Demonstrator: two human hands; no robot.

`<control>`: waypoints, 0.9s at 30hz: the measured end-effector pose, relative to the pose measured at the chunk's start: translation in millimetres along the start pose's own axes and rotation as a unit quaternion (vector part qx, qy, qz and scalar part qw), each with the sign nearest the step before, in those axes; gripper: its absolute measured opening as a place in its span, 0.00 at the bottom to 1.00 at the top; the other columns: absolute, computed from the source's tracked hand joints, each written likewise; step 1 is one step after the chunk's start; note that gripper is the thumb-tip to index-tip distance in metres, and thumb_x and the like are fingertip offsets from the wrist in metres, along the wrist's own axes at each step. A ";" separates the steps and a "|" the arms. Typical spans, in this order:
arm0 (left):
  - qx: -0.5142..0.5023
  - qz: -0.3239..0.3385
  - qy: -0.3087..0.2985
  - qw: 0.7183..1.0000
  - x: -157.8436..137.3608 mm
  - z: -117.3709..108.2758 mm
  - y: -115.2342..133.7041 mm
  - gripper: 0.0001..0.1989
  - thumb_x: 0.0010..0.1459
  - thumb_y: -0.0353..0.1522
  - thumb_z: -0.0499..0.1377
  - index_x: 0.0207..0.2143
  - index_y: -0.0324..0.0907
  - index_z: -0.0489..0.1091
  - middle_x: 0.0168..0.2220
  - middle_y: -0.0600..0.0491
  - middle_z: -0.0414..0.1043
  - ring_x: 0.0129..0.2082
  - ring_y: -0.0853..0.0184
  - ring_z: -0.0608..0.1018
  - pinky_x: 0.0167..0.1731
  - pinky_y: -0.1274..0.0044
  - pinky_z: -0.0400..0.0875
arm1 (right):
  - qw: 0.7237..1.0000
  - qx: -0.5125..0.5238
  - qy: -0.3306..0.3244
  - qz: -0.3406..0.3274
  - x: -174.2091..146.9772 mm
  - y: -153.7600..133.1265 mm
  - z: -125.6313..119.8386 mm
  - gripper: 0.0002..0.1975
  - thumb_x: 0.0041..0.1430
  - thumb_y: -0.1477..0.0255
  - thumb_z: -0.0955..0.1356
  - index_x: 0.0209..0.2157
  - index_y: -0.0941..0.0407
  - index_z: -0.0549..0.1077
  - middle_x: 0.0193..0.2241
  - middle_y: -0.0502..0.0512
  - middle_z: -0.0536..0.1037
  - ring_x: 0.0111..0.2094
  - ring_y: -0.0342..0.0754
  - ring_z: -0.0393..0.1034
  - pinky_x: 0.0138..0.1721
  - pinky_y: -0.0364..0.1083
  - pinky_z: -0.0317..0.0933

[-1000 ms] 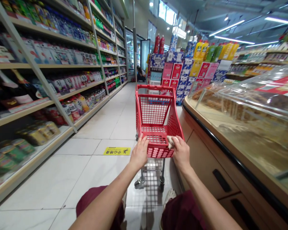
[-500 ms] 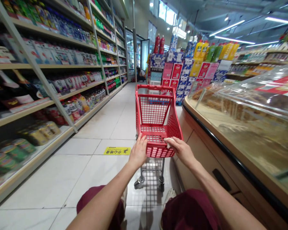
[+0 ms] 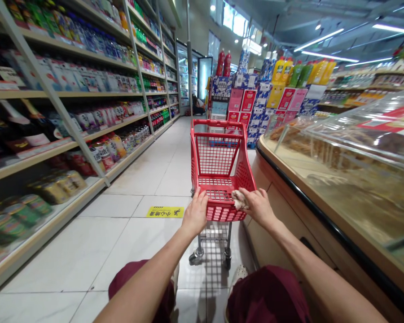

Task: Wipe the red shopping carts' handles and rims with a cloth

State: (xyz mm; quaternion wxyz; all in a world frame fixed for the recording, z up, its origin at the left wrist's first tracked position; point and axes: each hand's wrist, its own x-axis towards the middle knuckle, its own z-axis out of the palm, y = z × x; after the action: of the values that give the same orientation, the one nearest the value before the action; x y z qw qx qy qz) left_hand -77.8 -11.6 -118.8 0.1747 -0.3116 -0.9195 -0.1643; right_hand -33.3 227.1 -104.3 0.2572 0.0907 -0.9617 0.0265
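A red plastic shopping cart (image 3: 218, 170) with grid sides stands upright on its grey legs and casters in front of me. My left hand (image 3: 195, 211) grips the near left corner of its basket, fingers over the rim. At the near right corner, my right hand (image 3: 258, 206) pinches a crumpled whitish cloth (image 3: 239, 200) against the rim. Part of the cloth is hidden inside my fingers. Through the grid, the basket's floor shows nothing lying in it.
Shelves of drinks (image 3: 104, 92) line the left side. A glass-covered food counter (image 3: 323, 179) runs close along the right. Stacked drink cartons (image 3: 245, 103) stand ahead, with a person (image 3: 198, 106) low down beyond. A yellow floor sticker (image 3: 164, 211) lies left of the cart.
My right hand has lifted and turned slightly at the rim, so more of the cloth shows. My left hand and the cart have hardly moved.
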 end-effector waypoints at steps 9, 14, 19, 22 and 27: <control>0.002 0.003 0.004 1.000 -0.1 2.4 -1.6 0.23 0.49 0.21 0.48 0.50 0.35 0.57 0.56 0.46 0.56 0.61 0.62 0.46 0.52 0.71 0.61 | 0.983 0.173 0.055 -0.026 -8.1 -3.1 9.3 0.15 0.56 0.75 0.59 0.44 0.52 0.69 0.48 0.54 0.69 0.49 0.46 0.63 0.47 0.49 0.60; 0.002 0.004 0.015 1.000 -0.3 4.3 -1.9 0.24 0.48 0.21 0.48 0.50 0.37 0.58 0.56 0.46 0.56 0.61 0.63 0.46 0.52 0.70 0.62 | 0.968 0.090 0.210 0.105 -25.7 -6.5 11.1 0.17 0.57 0.77 0.57 0.46 0.52 0.69 0.50 0.55 0.67 0.56 0.50 0.53 0.54 0.58 0.50; 0.001 -0.003 -0.001 1.000 1.1 1.5 -1.1 0.24 0.48 0.21 0.49 0.50 0.36 0.57 0.56 0.45 0.56 0.61 0.62 0.46 0.53 0.70 0.62 | 0.974 0.123 0.188 0.031 -42.6 -28.5 23.4 0.18 0.57 0.80 0.57 0.43 0.52 0.71 0.48 0.54 0.69 0.54 0.48 0.56 0.53 0.56 0.53; -0.001 -0.007 -0.005 1.000 1.2 -0.7 -1.0 0.24 0.47 0.21 0.49 0.50 0.35 0.58 0.56 0.45 0.56 0.61 0.62 0.46 0.53 0.70 0.62 | 0.969 0.153 0.193 0.040 -37.3 -31.8 20.3 0.18 0.56 0.79 0.57 0.44 0.51 0.70 0.47 0.53 0.70 0.54 0.48 0.57 0.54 0.56 0.52; -0.004 -0.003 -0.003 1.000 -0.6 0.7 0.6 0.25 0.47 0.21 0.49 0.50 0.35 0.57 0.56 0.45 0.56 0.61 0.62 0.45 0.53 0.70 0.61 | 0.934 0.210 0.225 0.179 -14.6 -32.6 3.9 0.18 0.53 0.77 0.58 0.44 0.53 0.70 0.44 0.54 0.72 0.48 0.49 0.64 0.51 0.54 0.57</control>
State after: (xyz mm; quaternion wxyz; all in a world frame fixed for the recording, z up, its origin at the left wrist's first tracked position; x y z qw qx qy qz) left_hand -77.2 -11.1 -119.5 0.1705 -0.3102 -0.9201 -0.1678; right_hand -16.6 197.0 -114.8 0.4331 -0.0393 -0.8513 0.2935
